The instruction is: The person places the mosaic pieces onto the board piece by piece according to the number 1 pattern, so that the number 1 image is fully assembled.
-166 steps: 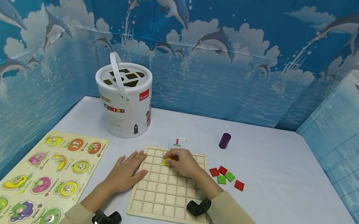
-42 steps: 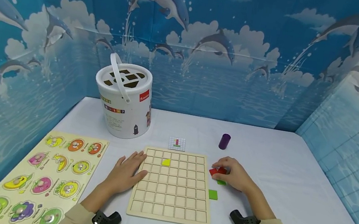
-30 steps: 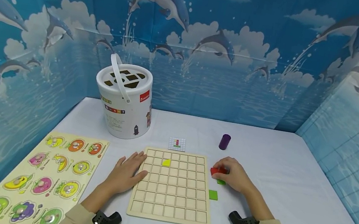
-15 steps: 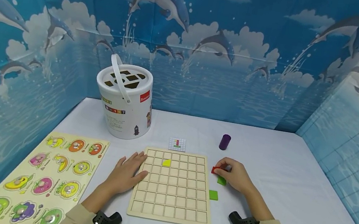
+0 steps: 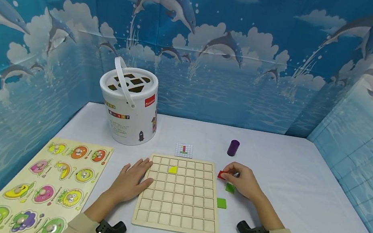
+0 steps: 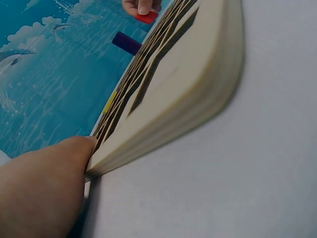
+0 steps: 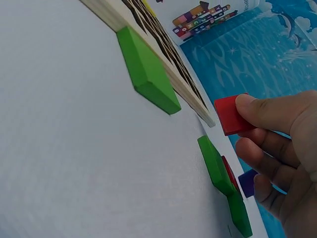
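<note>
Right hand (image 5: 243,181) has lifted a square red tile (image 7: 229,116), clamped between thumb and fingers, unplaced at two o'clock of the pale wooden gridded board (image 5: 178,198); left hand (image 5: 130,179), fingers apart, rests at ten o'clock

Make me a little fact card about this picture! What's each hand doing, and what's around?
Right hand: pinches a red square tile
Left hand: rests on the left edge of a pale wooden grid board
On the board: one small yellow tile
Right of the board: green square tiles
Beyond the board: white printed grid card, dark purple cylinder, white handled bucket
</note>
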The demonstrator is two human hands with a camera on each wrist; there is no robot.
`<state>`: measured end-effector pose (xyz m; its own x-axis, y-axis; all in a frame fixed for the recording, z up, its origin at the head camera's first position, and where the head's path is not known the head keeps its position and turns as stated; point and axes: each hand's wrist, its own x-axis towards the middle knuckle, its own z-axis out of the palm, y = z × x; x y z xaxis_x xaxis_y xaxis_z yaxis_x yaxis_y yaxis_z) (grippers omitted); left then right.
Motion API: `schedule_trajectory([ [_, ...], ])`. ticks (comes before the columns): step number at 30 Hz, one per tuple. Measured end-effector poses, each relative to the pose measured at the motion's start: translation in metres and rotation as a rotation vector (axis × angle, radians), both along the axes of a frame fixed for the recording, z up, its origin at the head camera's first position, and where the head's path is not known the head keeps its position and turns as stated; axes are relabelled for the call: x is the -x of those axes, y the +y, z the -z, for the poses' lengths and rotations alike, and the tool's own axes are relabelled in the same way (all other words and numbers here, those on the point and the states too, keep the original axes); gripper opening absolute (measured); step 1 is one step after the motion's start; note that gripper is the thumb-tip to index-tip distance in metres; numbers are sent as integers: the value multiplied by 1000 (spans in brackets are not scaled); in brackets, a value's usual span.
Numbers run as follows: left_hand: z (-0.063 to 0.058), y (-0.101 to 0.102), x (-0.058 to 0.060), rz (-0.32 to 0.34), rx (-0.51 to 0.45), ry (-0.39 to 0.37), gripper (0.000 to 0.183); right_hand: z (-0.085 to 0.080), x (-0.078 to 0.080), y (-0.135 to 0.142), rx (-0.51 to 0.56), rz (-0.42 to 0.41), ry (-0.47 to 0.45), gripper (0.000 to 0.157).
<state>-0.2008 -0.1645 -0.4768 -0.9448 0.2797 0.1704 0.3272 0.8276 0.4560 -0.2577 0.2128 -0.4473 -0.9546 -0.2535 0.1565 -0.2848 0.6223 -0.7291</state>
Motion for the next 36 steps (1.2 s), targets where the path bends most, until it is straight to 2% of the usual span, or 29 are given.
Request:
schedule_trajectory([
  [11, 1, -1, 0, 2, -4, 0, 64, -4, -5, -12, 61, -15, -53, 6],
  [21, 3, 0, 2, 6, -3, -1, 64, -9, -5, -28, 77, -87, -41, 7],
  [28, -5, 1, 11, 7, -5, 36, 62, -19, 6, -44, 82, -131, -15, 7],
  [36, 0, -1, 1, -1, 10, 11, 63, -15, 6, -70, 75, -177, -61, 6],
])
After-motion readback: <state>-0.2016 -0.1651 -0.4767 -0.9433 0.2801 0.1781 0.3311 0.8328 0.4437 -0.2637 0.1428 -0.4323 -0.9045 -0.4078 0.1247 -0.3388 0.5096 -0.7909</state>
